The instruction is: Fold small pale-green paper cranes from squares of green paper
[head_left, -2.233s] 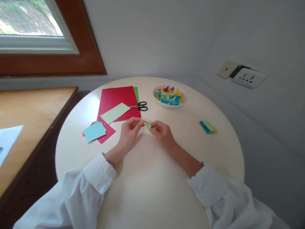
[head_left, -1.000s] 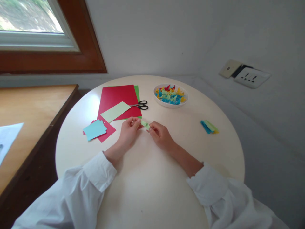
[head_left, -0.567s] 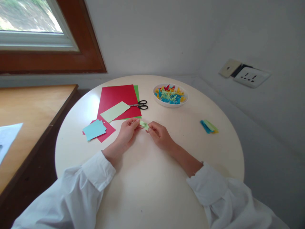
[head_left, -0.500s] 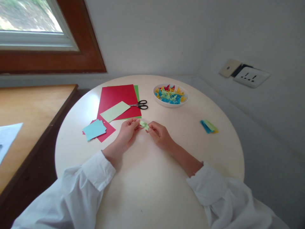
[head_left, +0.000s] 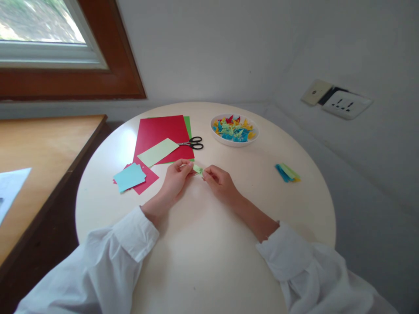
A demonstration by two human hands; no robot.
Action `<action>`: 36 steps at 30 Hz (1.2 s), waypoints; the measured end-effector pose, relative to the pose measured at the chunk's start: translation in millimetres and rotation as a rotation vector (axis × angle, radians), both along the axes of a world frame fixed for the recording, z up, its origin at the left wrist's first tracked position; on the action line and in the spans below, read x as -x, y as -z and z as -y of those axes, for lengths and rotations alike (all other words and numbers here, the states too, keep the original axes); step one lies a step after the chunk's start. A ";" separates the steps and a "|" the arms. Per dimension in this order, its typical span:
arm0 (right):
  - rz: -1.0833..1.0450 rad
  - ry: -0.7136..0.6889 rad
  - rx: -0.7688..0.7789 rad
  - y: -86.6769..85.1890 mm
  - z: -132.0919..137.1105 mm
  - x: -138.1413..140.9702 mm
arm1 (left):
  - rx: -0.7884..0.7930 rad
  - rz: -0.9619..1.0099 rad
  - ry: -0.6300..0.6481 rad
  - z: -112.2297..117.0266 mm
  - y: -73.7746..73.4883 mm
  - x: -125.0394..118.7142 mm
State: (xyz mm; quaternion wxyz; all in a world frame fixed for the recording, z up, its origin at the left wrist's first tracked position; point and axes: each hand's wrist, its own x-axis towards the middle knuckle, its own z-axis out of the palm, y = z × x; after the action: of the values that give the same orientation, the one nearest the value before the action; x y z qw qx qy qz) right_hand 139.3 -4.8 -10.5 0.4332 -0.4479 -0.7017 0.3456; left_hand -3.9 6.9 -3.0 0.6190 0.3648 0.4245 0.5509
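Observation:
A small folded piece of light green paper (head_left: pixel 197 168) is held between my two hands just above the round cream table (head_left: pixel 203 244). My left hand (head_left: pixel 176 178) pinches its left end with thumb and fingers closed. My right hand (head_left: pixel 218 182) pinches its right end, fingers curled. Both wrists rest on the table, and both arms wear white sleeves. The fold itself is too small to make out.
Behind my hands lie a red sheet (head_left: pixel 162 133) with a light green strip (head_left: pixel 158 152), black scissors (head_left: pixel 193 143), and light blue squares (head_left: pixel 130 177). A white dish (head_left: pixel 234 140) holds several coloured folded pieces. Small paper strips (head_left: pixel 287 172) lie at the right. A wooden desk (head_left: pixel 36 161) stands left.
The green piece has turned between my fingertips and my hands have drawn slightly closer together. Everything else on the table is where it was.

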 end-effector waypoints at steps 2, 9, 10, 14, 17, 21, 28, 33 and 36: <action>0.006 0.003 -0.007 0.7 -0.5 0.5 | -0.013 -0.014 0.002 0.8 -0.9 -0.1; 0.006 0.053 -0.007 -0.6 -0.7 0.8 | -0.163 -0.132 0.026 1.8 -2.2 -2.0; 0.004 0.055 -0.006 -1.3 -0.5 0.8 | -0.187 -0.181 0.025 1.5 -1.5 -1.7; -0.025 0.040 0.018 -3.8 0.3 0.8 | -0.273 -0.376 0.036 0.4 3.4 1.1; -0.065 0.017 0.060 -5.1 0.6 1.1 | -0.276 -0.385 0.091 0.3 6.5 2.7; -0.105 0.007 0.111 -6.6 0.1 1.1 | -0.204 -0.288 0.124 1.6 5.5 1.2; -0.250 -0.049 0.206 -6.0 -4.1 -0.4 | -0.099 -0.063 0.249 2.2 2.0 -0.3; -0.477 -0.099 0.348 -2.3 -5.9 0.6 | -0.050 0.129 0.362 1.8 1.8 2.2; -0.642 -0.131 0.463 -3.3 -4.8 1.8 | -0.026 0.249 0.408 2.7 0.5 2.7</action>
State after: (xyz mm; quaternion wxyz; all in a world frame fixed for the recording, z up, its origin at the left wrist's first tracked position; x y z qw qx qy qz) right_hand 137.5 0.0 -7.3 0.4950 -0.3572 -0.4614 0.6438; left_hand -6.6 4.2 -3.5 0.7602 0.3803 0.2553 0.4607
